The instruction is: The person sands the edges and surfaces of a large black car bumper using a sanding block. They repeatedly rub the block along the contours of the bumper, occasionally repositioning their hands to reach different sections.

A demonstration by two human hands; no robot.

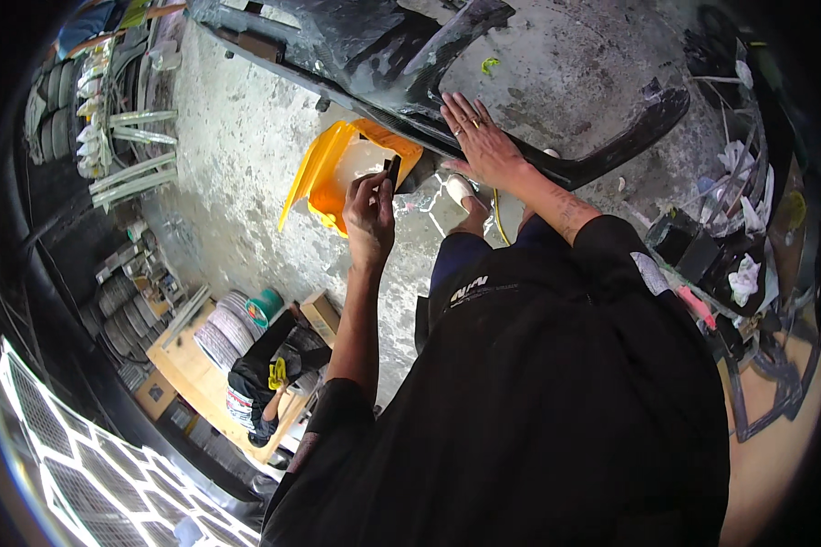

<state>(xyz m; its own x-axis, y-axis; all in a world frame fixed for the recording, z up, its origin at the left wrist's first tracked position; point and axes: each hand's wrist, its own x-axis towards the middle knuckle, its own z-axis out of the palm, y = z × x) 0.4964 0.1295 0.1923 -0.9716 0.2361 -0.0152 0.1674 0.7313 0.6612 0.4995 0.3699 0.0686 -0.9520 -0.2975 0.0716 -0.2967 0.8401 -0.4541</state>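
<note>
A long black car bumper (374, 96) with greyish smears stretches across the top. My right hand (485, 141) lies flat on it with the fingers extended and a ring on one of them. Lower and to the left, my left hand (370, 211) pinches a small dark block (393, 170) that sticks up past the fingertips. Behind that hand stands a yellow-orange bucket (317, 178) with pale liquid inside, just below the bumper's edge. The block is apart from the bumper.
A yellow hose (499, 219) runs on the stained concrete floor by my feet. At lower left, a person (255, 392) with a yellow cloth is at a wooden table (187, 356) bearing large rolls. Crumpled white paper and plastic (744, 278) clutter the right side.
</note>
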